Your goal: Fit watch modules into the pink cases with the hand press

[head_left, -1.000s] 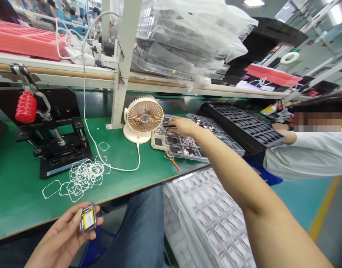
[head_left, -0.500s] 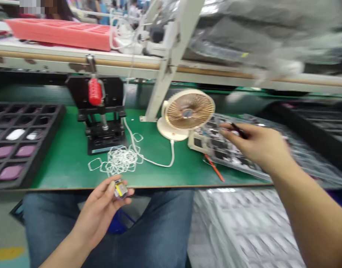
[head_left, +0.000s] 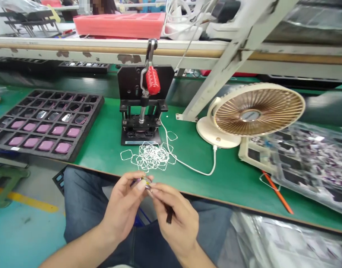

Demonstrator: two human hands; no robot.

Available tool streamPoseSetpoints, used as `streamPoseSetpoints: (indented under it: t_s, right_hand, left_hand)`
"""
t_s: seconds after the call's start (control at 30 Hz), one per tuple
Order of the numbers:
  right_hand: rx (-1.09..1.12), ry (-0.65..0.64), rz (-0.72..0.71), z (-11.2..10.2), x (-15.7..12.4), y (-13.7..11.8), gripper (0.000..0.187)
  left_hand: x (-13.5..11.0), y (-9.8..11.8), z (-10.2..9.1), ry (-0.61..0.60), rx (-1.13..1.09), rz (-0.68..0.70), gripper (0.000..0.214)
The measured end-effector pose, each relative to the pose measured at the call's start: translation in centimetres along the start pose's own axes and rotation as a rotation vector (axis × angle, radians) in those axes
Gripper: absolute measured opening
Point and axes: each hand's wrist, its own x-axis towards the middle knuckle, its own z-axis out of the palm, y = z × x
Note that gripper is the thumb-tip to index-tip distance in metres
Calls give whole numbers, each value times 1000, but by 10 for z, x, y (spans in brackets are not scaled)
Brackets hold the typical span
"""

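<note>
My left hand [head_left: 126, 203] pinches a small electronic module [head_left: 146, 182] with a yellow patch, above my lap at the table's front edge. My right hand [head_left: 176, 216] is closed on a slim dark tool [head_left: 169, 215]. Its blunt end sticks out below the fingers, and the working tip is mostly hidden beside the module. The fingertips of both hands meet at the module. Just beyond them lies a tangled pile of thin white square rings [head_left: 152, 156]. A black toggle press [head_left: 143, 123] with a red handle [head_left: 152, 80] stands behind the pile.
At left, a black foam tray [head_left: 87, 130] holds purple covers and dark frames. A cream fan [head_left: 259, 109] with a white cable stands right of the press. Clear plastic trays [head_left: 313, 156] of small parts and an orange stick [head_left: 278, 193] lie at right. A slanted post [head_left: 229, 59] crosses behind.
My right hand has come from the parts trays at right to the module in my left hand, with the dark tool still in it. The view has turned left.
</note>
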Motion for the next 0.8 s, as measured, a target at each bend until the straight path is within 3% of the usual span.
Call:
streamPoseSetpoints:
  t_s: [0.23, 0.47, 0.63, 0.8]
  right_hand:
    - [40, -29, -11, 1, -6, 2, 34]
    - [15, 42, 58, 9, -10, 9, 28]
    - [7, 6, 49, 11, -11, 12, 30]
    - [-21, -44, 46, 10, -12, 14, 30]
  left_hand:
    - [2, -2, -9, 4, 35, 96, 15]
    - [5, -6, -14, -6, 66, 104, 17]
    - [8, -10, -16, -40, 106, 155, 11]
    - [9, -12, -20, -16, 132, 196, 22]
